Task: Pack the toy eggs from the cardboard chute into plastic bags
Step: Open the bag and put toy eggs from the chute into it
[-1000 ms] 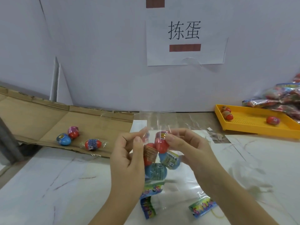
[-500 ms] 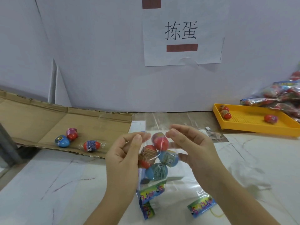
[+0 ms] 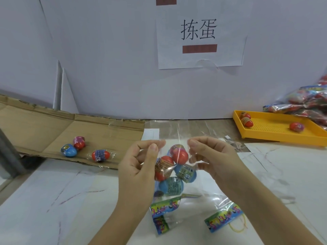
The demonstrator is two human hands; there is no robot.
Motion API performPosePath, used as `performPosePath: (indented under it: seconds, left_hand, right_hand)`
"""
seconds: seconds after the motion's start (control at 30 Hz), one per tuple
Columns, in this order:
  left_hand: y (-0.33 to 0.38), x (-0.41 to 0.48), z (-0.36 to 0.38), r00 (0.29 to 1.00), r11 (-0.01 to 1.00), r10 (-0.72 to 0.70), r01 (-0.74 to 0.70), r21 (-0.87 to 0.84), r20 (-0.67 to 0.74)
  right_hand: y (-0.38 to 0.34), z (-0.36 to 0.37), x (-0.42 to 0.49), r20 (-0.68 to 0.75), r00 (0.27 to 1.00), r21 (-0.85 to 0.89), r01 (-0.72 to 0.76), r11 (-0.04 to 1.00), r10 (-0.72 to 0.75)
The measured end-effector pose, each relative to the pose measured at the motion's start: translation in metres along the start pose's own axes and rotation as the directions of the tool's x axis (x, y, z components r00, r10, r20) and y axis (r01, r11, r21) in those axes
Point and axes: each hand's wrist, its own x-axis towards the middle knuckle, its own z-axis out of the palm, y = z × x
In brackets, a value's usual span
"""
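Bag: centre, near; 4 eggs inside.
L hand: pinches its mouth, left edge.
R hand: pinches right edge.
Chute: far left, holds 3 loose eggs.
Risk: film slips from pinch, eggs spill.

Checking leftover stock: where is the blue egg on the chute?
Head view, left side: the blue egg lies near the cardboard chute's front edge, against a pink-topped red egg, left of a wrapped red egg.
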Motion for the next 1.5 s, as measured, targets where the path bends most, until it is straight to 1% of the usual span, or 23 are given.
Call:
performPosePath:
  seconds: [0.1, 0.2, 0.27, 0.33, 0.47, 0.6, 0.77, 0.87, 1.0, 1.13, 1.27, 1.37, 1.5]
  left_hand:
    - [0.001, 0.001, -0.001, 1.000, 1.000, 0.001, 0.000, 0.028, -0.009]
    - [0.001, 0.002, -0.001, 1.000, 0.999, -0.007, 0.009, 0.045, -0.026]
    - [-0.001, 0.002, 0.000, 0.997, 0.999, -0.049, 0.050, 0.020, -0.052]
    - [-0.003, 0.002, 0.001, 0.992, 0.995, -0.101, 0.100, -0.020, -0.071]
    - [-0.003, 0.002, 0.000, 0.986, 0.988, -0.154, 0.151, -0.044, -0.068]
    - [0.002, 0.006, -0.002, 0.985, 0.984, -0.174, 0.173, -0.033, -0.020]
    - [0.007, 0.008, -0.003, 0.972, 0.970, -0.232, 0.234, -0.061, 0.045]
    - [0.009, 0.009, -0.006, 0.972, 0.972, -0.224, 0.228, -0.050, 0.074]
    - [0.011, 0.012, -0.008, 0.973, 0.970, -0.215, 0.223, -0.099, 0.087]
    - [0.017, 0.014, -0.011, 0.971, 0.965, -0.208, 0.224, -0.135, 0.121]
    - [0.020, 0.015, -0.011, 0.968, 0.959, -0.205, 0.228, -0.169, 0.143]
    - [0.023, 0.014, -0.010, 0.964, 0.948, -0.213, 0.244, -0.205, 0.161]
    - [0.025, 0.014, -0.009, 0.961, 0.943, -0.195, 0.239, -0.234, 0.197]
  right_hand:
    - [0.001, -0.002, 0.001, -0.023, 1.000, 0.016, 0.001, 1.000, 0.000]
    - [0.002, 0.002, 0.002, -0.051, 0.998, 0.012, 0.034, 0.999, -0.033]
    - [0.002, 0.002, 0.002, -0.123, 0.990, -0.019, 0.067, 0.998, -0.069]
    - [0.002, 0.001, 0.003, -0.156, 0.984, -0.057, 0.082, 0.995, -0.090]
    - [0.004, 0.000, 0.003, -0.152, 0.982, -0.075, 0.100, 0.992, -0.110]
    - [0.004, -0.005, 0.004, -0.144, 0.980, -0.077, 0.130, 0.989, -0.140]
    - [0.001, -0.012, 0.005, -0.114, 0.981, -0.133, 0.141, 0.981, -0.156]
    - [-0.002, -0.017, 0.006, -0.104, 0.984, -0.138, 0.131, 0.982, -0.146]
    - [-0.004, -0.019, 0.005, -0.072, 0.986, -0.139, 0.141, 0.980, -0.152]
    - [-0.008, -0.021, 0.004, 0.003, 0.976, -0.084, 0.217, 0.973, -0.217]
    - [-0.010, -0.024, 0.002, 0.090, 0.945, -0.048, 0.319, 0.947, -0.314]
    - [-0.012, -0.025, 0.001, 0.118, 0.921, -0.017, 0.376, 0.927, -0.371]
    - [-0.014, -0.027, 0.000, 0.138, 0.907, -0.026, 0.405, 0.914, -0.398]
